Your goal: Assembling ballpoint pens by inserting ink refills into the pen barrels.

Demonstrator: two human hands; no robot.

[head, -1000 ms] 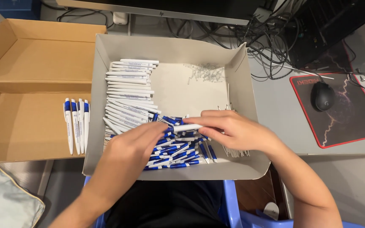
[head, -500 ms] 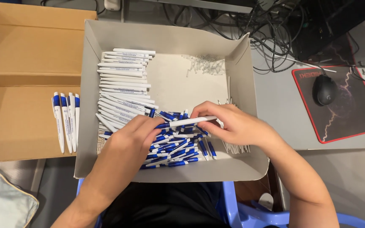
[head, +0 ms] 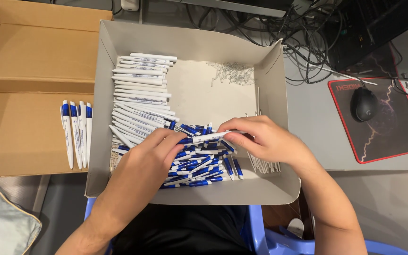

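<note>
Pen, white barrel with blue tip, held level above blue-and-white pile in grey box. Right hand pinches barrel end; left hand fingers pressed on blue end. Step: joining halves. Next likely needs push, then placing with finished pens in cardboard box
</note>
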